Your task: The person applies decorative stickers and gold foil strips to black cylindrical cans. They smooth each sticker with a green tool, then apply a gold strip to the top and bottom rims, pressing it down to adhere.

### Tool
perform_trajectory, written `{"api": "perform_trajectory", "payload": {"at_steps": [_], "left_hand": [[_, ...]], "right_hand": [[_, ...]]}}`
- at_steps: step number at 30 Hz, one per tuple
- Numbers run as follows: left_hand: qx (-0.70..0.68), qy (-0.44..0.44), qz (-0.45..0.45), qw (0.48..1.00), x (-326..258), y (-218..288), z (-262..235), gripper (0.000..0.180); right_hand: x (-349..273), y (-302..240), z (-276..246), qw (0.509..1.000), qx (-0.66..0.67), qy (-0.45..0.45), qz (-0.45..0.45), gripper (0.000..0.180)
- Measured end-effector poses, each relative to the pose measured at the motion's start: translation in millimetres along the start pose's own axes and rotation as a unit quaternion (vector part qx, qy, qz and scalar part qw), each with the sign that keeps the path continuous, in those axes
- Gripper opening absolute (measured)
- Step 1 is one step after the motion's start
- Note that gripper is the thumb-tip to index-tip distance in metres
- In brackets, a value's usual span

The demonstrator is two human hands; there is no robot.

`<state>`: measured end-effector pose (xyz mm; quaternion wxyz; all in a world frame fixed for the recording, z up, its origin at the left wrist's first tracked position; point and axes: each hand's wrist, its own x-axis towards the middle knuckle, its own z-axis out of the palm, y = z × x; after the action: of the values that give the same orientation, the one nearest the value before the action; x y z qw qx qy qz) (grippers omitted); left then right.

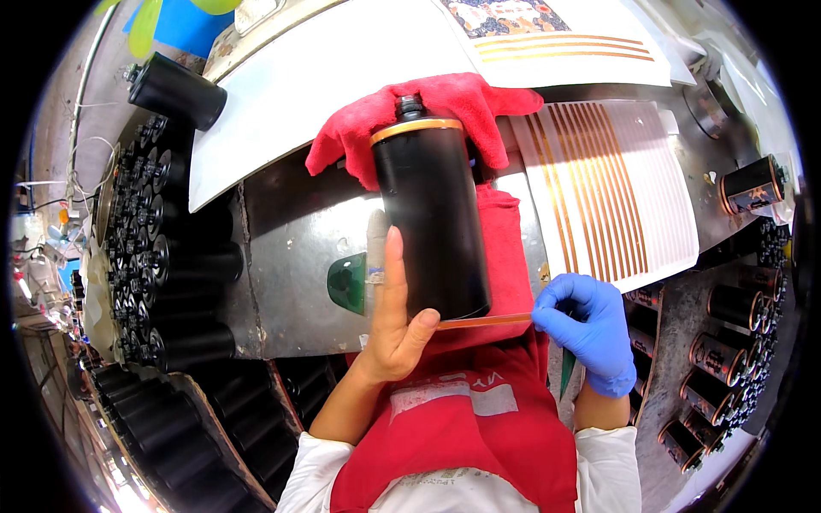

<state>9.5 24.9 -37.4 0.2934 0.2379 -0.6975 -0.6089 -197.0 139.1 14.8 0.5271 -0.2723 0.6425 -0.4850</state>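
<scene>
A black cylindrical bottle [434, 222] lies in front of me, its neck pointing away and a gold band [416, 129] round its shoulder. My bare left hand [398, 321] rests along its left side with fingers stretched out; the thumb is at the near end of the bottle, by one end of a thin gold strip [487, 321]. In a blue glove, my right hand [588, 329] pinches the strip's other end, drawn out to the right of the bottle's base. A pointed dark green piece [567, 373] shows below that glove; how it is held is hidden.
Red cloth [505, 104] lies under and behind the bottle. Right of it is a sheet of gold strips [599, 188]. A green scraper-like piece [346, 284] lies on the metal table [291, 256]. Black bottles [197, 261] crowd the left; labelled bottles [718, 355] stand at right.
</scene>
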Motion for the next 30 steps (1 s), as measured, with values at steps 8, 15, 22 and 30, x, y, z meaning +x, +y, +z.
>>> {"api": "perform_trajectory", "payload": {"at_steps": [8, 15, 22, 30], "left_hand": [[0.035, -0.009, 0.022, 0.999, 3, -1, 2, 0.076], [0.096, -0.012, 0.066, 0.993, 4, -1, -1, 0.075], [0.091, 0.048, 0.045, 0.994, 4, -2, 9, 0.074], [0.414, 0.035, 0.186, 0.890, 11, 34, 20, 0.095]], "right_hand": [[7, 9, -3, 0.998, -0.015, 0.025, 0.053, 0.008], [17, 25, 0, 0.999, 0.010, 0.023, 0.043, 0.010], [16, 18, -3, 0.998, 0.009, 0.018, 0.053, 0.010], [28, 33, 2, 0.998, 0.006, 0.011, 0.061, 0.011]]}}
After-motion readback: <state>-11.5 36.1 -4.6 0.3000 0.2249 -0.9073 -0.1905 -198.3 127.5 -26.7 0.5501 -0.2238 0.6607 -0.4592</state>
